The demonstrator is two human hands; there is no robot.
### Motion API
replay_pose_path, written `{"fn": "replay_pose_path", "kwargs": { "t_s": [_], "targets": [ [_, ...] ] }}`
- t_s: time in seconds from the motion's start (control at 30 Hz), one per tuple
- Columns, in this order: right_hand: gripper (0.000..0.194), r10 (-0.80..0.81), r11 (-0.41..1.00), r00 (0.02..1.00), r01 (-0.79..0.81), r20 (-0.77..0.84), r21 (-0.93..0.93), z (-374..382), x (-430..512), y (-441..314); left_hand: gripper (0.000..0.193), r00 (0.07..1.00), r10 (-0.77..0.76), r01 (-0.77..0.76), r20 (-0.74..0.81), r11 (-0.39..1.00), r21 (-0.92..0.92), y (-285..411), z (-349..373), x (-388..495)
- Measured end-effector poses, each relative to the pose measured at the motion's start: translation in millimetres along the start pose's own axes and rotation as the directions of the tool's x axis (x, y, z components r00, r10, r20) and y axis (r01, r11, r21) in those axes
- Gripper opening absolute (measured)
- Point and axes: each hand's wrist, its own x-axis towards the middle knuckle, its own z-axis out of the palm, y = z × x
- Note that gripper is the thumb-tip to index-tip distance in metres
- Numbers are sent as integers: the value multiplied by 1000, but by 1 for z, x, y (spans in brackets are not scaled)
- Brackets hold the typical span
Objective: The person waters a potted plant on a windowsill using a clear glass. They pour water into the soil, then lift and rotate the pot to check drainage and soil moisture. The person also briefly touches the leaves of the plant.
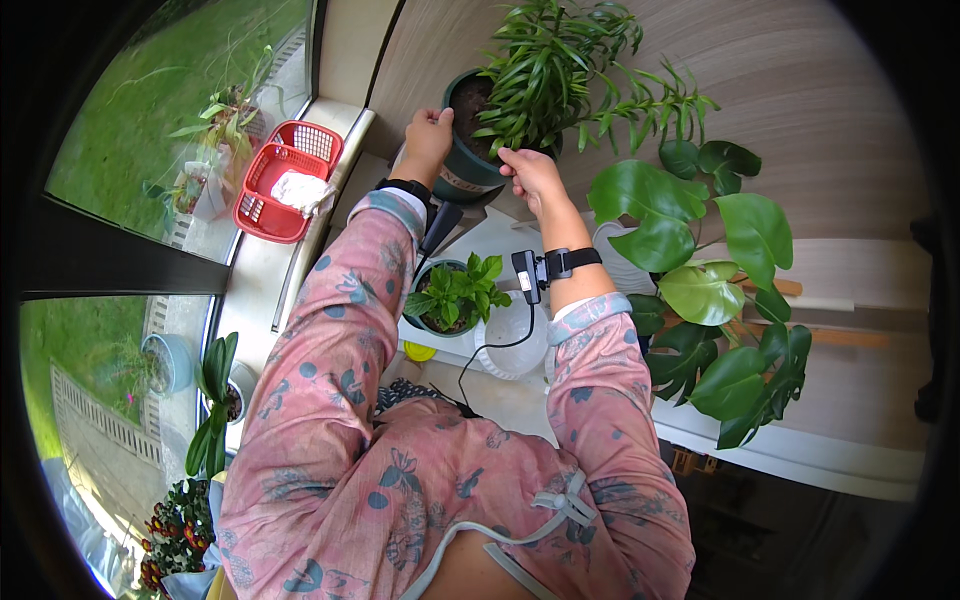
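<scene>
A dark green plant pot (469, 176) with soil stands before me, a bushy narrow-leaved plant (540, 82) growing from it and trailing over its right side. My left hand (430, 135) is at the pot's left rim, with thumb and fingers close together; whether they pinch anything does not show. At the front right of the pot, my right hand (529, 172) has its thumb and forefinger together at the tip of a low leaf. Below the hands, a small broad-leaved plant (457, 292) sits in a round pot.
A red plastic basket (276, 180) holding a white cloth (300, 193) rests on the windowsill at left. A monstera (705, 292) spreads at right. A clear plastic container (514, 345) lies near the small pot, crossed by a black cable (495, 346). A dark-leaved potted plant (214, 401) stands lower left.
</scene>
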Motion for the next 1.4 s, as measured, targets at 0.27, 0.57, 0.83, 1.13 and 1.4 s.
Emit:
{"fn": "replay_pose_path", "kwargs": {
  "t_s": [0.27, 0.57, 0.83, 1.13, 1.4],
  "targets": [
    [7, 188, 866, 981, -187, 46, 464, 6, 15, -15, 39, 998, -17, 20, 63, 999, -42, -5, -3, 5],
    [15, 71, 987, 996, -62, -58, 146, 3, 11, -20, 39, 1000, 0, 0, 27, 1000, -7, -3, -4, 2],
    [16, 182, 946, 980, -197, 80, 257, 6, 12, -13, 39, 999, 6, -6, 44, 1000, -13, -5, -3, 3],
    [7, 190, 810, 979, -201, 76, 551, -3, 16, -22, 39, 1000, 10, -9, 28, 1000, -25, -5, -3, 2],
    [9, 164, 845, 985, -170, 56, 507, -3, 13, -25, 40, 1000, -6, 6, 27, 1000, 14, 0, -6, -1]
  ]
}}
